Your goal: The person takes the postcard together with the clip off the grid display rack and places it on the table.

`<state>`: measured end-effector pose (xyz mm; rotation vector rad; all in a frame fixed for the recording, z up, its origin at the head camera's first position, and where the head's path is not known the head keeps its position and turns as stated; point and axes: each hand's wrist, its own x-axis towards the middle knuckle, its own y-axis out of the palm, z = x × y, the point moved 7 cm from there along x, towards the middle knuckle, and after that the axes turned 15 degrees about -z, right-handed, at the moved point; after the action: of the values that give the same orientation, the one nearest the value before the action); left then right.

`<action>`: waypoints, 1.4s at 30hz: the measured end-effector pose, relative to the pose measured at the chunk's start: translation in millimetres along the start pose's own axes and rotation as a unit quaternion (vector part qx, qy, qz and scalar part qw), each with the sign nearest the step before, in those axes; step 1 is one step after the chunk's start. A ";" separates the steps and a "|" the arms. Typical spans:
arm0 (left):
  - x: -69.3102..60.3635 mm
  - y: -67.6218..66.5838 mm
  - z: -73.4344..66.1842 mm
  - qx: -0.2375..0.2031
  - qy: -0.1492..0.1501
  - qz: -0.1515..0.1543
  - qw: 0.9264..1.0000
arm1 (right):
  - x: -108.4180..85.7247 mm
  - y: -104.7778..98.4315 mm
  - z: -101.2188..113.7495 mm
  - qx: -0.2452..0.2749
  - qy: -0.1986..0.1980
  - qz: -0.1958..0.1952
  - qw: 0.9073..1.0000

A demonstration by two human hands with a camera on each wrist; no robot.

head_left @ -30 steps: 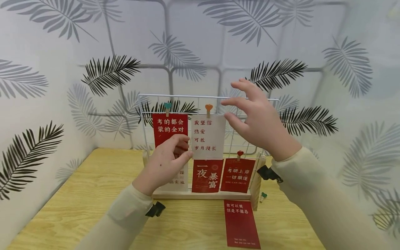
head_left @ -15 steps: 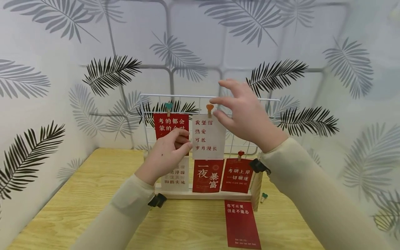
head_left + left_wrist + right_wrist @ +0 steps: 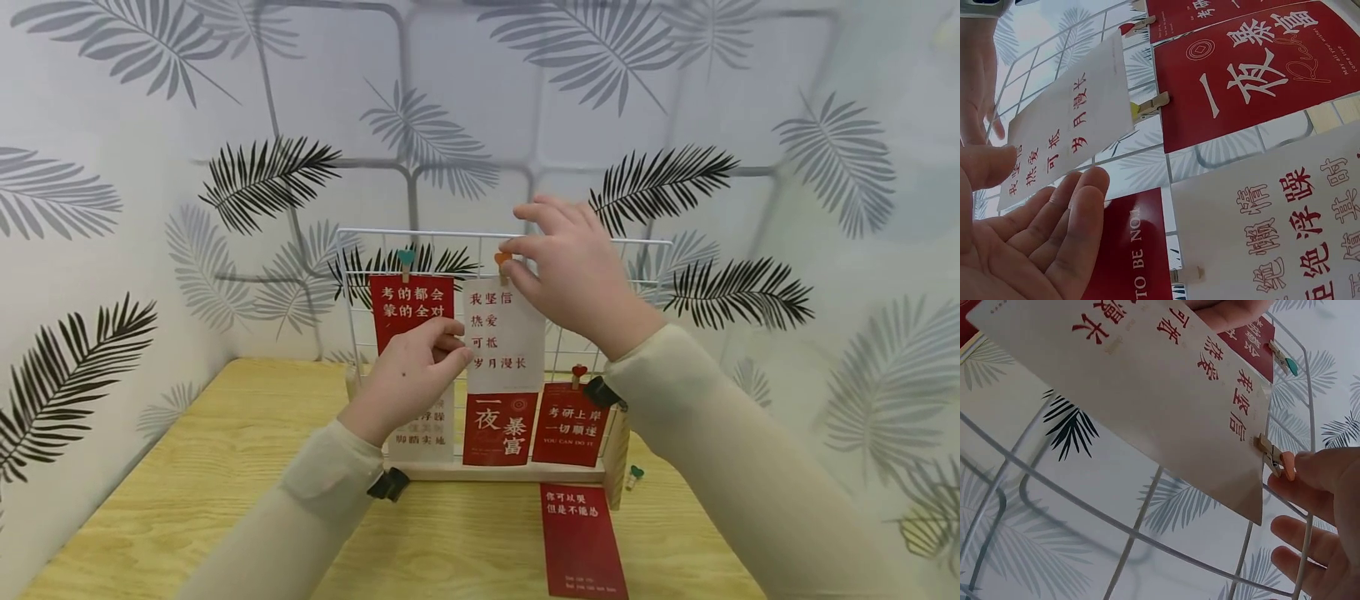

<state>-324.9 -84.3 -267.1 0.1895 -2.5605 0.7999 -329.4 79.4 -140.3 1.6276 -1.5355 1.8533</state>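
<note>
Right hand [image 3: 573, 271] has closed in, now pinching the orange clip [image 3: 1271, 451]; white card [image 3: 504, 333] hangs just below this grip, its fastening seemingly under control; left hand [image 3: 412, 367] loosely open, lower left.

Right hand [image 3: 573, 275] closes on the orange clip [image 3: 1275, 457]

It has travelled left — thumb and finger now pinch the clip. The left hand [image 3: 418, 375] has edged right; the clip's white card [image 3: 504, 323] reaches lower — over more of the red card [image 3: 499, 433] beneath.

Leaf-print wall [image 3: 465, 100] behind wooden table [image 3: 202, 467]
</note>
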 end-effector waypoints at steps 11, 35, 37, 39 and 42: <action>4.5 5.9 -1.4 -0.021 0.005 -0.012 1.000 | -2.5 1.6 0.3 0.007 0.000 -0.072 0.997; 10.0 5.7 -6.9 -0.021 0.028 -0.050 0.998 | -4.8 -0.8 -3.4 0.041 0.023 -0.076 0.996; 10.0 5.4 -7.0 -0.020 0.027 -0.051 0.998 | -5.0 -1.5 -3.3 0.046 0.023 -0.075 0.996; 9.8 5.2 -6.9 -0.021 0.023 -0.051 0.998 | -5.0 -1.9 -3.0 0.050 0.022 -0.076 0.996; 9.5 4.6 -6.8 -0.022 0.020 -0.049 0.998 | -5.1 -2.4 -2.7 0.055 0.020 -0.080 0.995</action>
<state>-331.9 -76.6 -260.1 0.2811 -2.5077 0.7028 -327.4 84.8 -142.7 1.6963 -1.2674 1.9011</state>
